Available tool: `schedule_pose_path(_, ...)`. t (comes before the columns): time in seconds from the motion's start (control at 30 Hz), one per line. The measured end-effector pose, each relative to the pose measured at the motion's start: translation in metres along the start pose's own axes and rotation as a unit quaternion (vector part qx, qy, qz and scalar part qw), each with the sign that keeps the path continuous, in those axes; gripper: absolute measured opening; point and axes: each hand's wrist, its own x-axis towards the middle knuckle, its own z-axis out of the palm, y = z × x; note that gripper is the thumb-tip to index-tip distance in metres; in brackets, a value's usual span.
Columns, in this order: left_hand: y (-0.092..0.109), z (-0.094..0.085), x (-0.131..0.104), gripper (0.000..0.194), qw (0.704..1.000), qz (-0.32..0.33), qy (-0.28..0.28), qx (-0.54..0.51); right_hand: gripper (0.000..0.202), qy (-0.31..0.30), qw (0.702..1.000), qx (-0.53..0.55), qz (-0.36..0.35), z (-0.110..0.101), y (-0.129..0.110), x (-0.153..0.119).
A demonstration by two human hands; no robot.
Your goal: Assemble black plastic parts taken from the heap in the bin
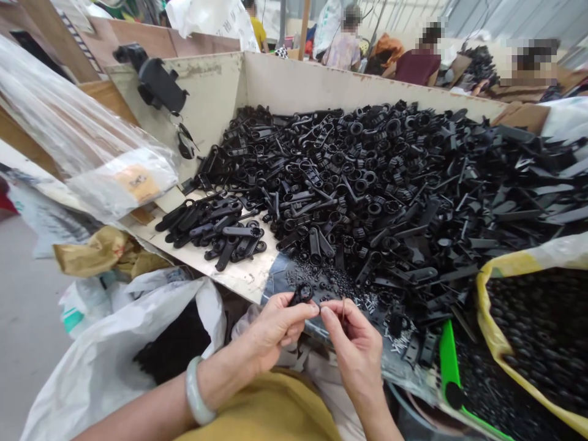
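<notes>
My left hand is closed on a black plastic part with a round, ring-shaped end. Close beside it, my right hand has its thumb and forefinger pinched at the tip of the left thumb; whatever sits in that pinch is too small to make out. A thin brownish stick-like piece shows between the right fingers. Just beyond both hands lie small black bits and silvery screws or pins on the bench edge.
A large heap of black plastic parts fills the wooden bin. Several similar parts lie at its left. A yellow-edged sack and a green strip stand right; a white sack is lower left. People sit behind.
</notes>
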Motion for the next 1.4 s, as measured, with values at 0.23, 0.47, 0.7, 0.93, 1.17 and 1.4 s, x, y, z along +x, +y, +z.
schedule_pose_path(0.23, -0.006, -0.002, 0.007, 0.049, 0.991, -0.074, 0.026, -0.109, 0.013, 0.004, 0.988, -0.079, -0.134, -0.007, 0.002, -0.002)
schedule_pose_path(0.47, -0.005, 0.001, 0.005, 0.043, 0.992, -0.081, 0.006, -0.097, 0.009, 0.002, 0.980, -0.129, -0.151, -0.010, 0.001, 0.000)
schedule_pose_path(0.7, 0.004, -0.005, -0.008, 0.022, 0.993, -0.064, -0.094, 0.012, 0.008, -0.009, 0.983, -0.125, -0.133, -0.013, 0.005, 0.002)
schedule_pose_path(0.93, -0.004, -0.013, -0.008, 0.023, 0.990, -0.020, -0.070, 0.119, 0.012, -0.075, 0.970, -0.155, -0.171, -0.007, 0.007, 0.005)
schedule_pose_path(1.17, -0.005, -0.015, -0.001, 0.013, 0.979, 0.034, -0.078, 0.185, 0.014, -0.082, 0.971, -0.174, -0.143, -0.008, 0.009, 0.003)
schedule_pose_path(1.4, -0.007, -0.018, 0.001, 0.021, 0.969, 0.045, -0.069, 0.234, 0.017, -0.083, 0.981, -0.141, -0.101, -0.003, 0.002, 0.002)
